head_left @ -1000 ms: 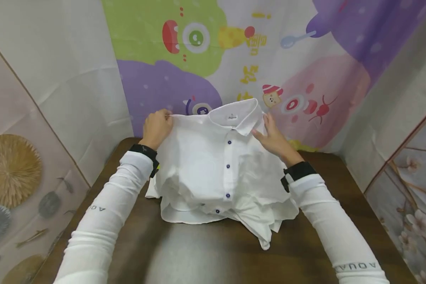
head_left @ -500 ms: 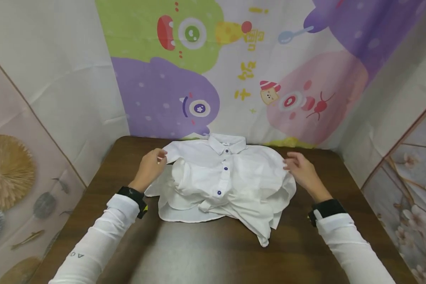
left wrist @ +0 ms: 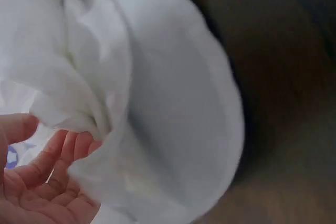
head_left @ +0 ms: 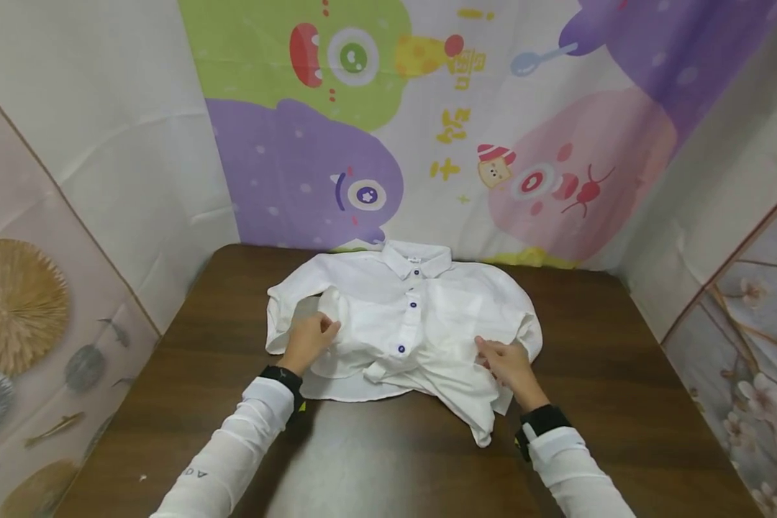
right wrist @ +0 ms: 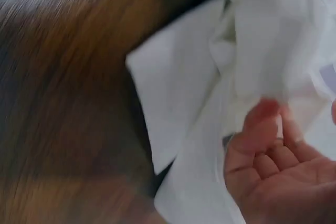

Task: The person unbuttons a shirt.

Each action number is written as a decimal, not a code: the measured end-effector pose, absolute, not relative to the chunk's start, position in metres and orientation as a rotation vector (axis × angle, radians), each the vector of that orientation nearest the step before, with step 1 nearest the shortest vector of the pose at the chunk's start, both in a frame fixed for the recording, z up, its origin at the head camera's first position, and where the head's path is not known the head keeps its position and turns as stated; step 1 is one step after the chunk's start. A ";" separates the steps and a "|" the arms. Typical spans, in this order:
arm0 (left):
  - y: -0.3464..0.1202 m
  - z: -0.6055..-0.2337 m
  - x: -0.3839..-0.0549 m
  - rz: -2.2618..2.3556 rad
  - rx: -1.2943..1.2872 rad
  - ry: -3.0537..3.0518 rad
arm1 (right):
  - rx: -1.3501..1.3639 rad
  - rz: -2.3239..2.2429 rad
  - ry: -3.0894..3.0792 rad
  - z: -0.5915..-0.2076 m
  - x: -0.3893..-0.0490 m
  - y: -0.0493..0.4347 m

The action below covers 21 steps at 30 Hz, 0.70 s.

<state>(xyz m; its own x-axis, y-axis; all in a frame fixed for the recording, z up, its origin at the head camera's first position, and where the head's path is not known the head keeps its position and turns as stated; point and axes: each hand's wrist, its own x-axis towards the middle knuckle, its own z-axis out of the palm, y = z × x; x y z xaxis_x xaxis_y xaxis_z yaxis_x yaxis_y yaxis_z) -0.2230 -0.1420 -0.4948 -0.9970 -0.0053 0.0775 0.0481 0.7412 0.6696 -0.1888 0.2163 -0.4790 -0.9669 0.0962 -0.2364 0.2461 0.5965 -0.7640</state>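
Note:
A white button-up shirt [head_left: 453,309] with dark blue buttons lies collar away from me, its lower part bunched and folded. My left hand [head_left: 311,339] is at the bunched cloth on the left. In the left wrist view the fingertips of the left hand [left wrist: 58,177] touch a fold of the shirt [left wrist: 184,103], thumb and fingers apart. On the right, my right hand [head_left: 508,363] is over the crumpled lower part. The right wrist view has the right hand [right wrist: 283,166] with loosely bent fingers touching the cloth [right wrist: 178,87]; part of the thumb is cut off.
The shirt rests on a dark brown wooden table [head_left: 388,467], its collar near the back edge. Behind stands a cartoon-printed curtain [head_left: 453,223]. Patterned panels [head_left: 103,280] flank the table on the left and right.
The shirt's shoulders, held up one second ago, came down flat onto the table and were let go. Both hands then moved inward and toward me, to the bunched lower part.

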 end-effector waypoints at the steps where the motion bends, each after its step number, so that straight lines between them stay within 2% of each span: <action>1: -0.140 -0.497 -0.224 -1.076 -0.031 -2.862 | 0.277 -1.285 2.690 -0.482 -0.190 0.213; 8: -0.136 -0.516 -0.226 -0.921 -0.008 -2.937 | 0.239 -1.193 2.860 -0.495 -0.190 0.201; 14: -0.137 -0.519 -0.223 -1.002 -0.060 -2.970 | 0.123 -1.300 2.954 -0.497 -0.182 0.201; 21: -0.150 -0.553 -0.237 -1.062 -0.370 -2.816 | 0.277 -1.467 2.886 -0.491 -0.174 0.205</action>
<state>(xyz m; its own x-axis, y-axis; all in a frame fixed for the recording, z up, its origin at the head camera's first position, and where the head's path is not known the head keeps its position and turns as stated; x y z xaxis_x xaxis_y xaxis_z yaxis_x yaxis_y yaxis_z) -0.2370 -0.1495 -0.5528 -0.9644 0.1874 0.1866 0.2639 0.7260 0.6351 -0.1740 0.2052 -0.4915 -0.9797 0.1995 0.0184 0.1027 0.5788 -0.8090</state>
